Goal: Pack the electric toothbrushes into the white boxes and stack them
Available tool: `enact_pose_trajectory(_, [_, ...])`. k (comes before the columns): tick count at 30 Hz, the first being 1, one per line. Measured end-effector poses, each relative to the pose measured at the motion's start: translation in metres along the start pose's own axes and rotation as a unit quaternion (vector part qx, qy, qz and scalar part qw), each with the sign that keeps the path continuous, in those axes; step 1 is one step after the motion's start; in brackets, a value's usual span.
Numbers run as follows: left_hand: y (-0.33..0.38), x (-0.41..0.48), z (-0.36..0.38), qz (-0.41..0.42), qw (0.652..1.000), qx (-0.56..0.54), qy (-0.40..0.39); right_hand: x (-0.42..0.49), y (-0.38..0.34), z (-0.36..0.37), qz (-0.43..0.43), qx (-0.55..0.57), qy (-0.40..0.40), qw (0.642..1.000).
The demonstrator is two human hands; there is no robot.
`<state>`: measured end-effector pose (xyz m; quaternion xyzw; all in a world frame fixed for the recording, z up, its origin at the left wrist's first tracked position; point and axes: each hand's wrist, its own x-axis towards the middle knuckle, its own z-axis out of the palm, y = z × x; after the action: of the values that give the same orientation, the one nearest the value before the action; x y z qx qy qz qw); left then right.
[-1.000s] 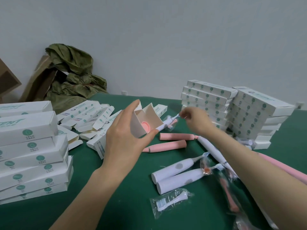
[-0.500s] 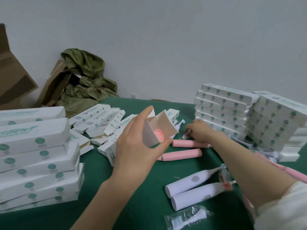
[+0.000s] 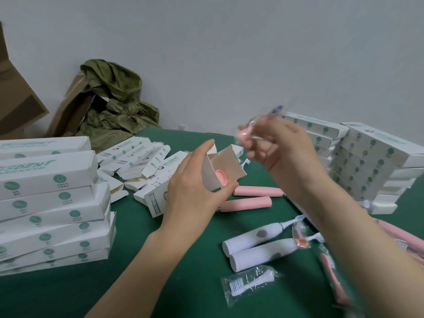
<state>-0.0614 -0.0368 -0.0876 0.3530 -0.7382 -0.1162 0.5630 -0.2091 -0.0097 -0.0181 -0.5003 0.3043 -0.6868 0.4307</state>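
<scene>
My left hand (image 3: 195,191) grips a white box (image 3: 218,173) with its end flaps open toward me; the pink end of a toothbrush shows inside. My right hand (image 3: 280,145), raised and blurred just right of the box mouth, pinches a small clear bag holding a pink brush head (image 3: 246,133). On the green table (image 3: 160,260) lie two pink toothbrush handles (image 3: 252,201) and two white toothbrushes (image 3: 254,244). A bagged white brush head (image 3: 250,283) lies near me.
Stacks of closed white boxes stand at the left (image 3: 50,210) and the right (image 3: 362,166). Several loose open boxes (image 3: 137,161) lie behind my left hand. More bagged pink parts (image 3: 332,278) lie at the right. Cardboard and green cloth (image 3: 110,111) sit by the wall.
My right hand has risen from the table beside the pink handles, bringing up the small bag with the pink brush head. My left hand keeps the open box steady.
</scene>
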Motion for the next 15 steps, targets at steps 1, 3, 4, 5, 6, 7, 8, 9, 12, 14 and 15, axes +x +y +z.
enact_pose_trajectory(1, [0.001, 0.000, 0.001, -0.006, 1.000, -0.009, -0.006, -0.011, 0.001, 0.012, 0.014, 0.004, -0.028, 1.000])
enact_pose_trajectory(3, [0.002, 0.000, 0.002, -0.024, 0.999, -0.020, -0.014, -0.027, 0.009, 0.028, 0.032, -0.047, -0.026, 0.998])
enact_pose_trajectory(4, [0.003, -0.001, 0.002, -0.024, 1.000, -0.016, -0.008, -0.031, 0.014, 0.030, 0.028, -0.094, -0.003, 0.995])
enact_pose_trajectory(5, [0.003, -0.001, 0.002, -0.016, 1.000, -0.007, 0.000, -0.032, 0.018, 0.030, 0.020, -0.136, 0.027, 0.990])
enact_pose_trajectory(6, [0.004, -0.002, 0.002, -0.007, 1.000, 0.003, 0.007, -0.032, 0.021, 0.028, 0.015, -0.159, 0.055, 0.986])
enact_pose_trajectory(7, [0.004, -0.002, 0.001, -0.003, 1.000, 0.010, 0.008, -0.031, 0.022, 0.026, 0.015, -0.165, 0.077, 0.983])
enact_pose_trajectory(8, [0.004, -0.002, 0.001, -0.001, 1.000, 0.015, 0.006, -0.031, 0.023, 0.023, 0.017, -0.167, 0.092, 0.982])
enact_pose_trajectory(9, [0.005, -0.003, 0.000, 0.001, 1.000, 0.017, 0.006, -0.031, 0.023, 0.022, 0.017, -0.172, 0.099, 0.980])
enact_pose_trajectory(12, [0.005, -0.002, -0.001, -0.003, 1.000, 0.014, 0.010, -0.031, 0.025, 0.022, 0.002, -0.214, 0.088, 0.973])
enact_pose_trajectory(14, [0.007, -0.002, -0.001, -0.001, 1.000, 0.009, 0.008, -0.033, 0.028, 0.025, -0.020, -0.234, 0.081, 0.969])
enact_pose_trajectory(15, [0.008, -0.003, -0.001, 0.003, 1.000, 0.010, 0.007, -0.034, 0.030, 0.026, -0.037, -0.257, 0.084, 0.962])
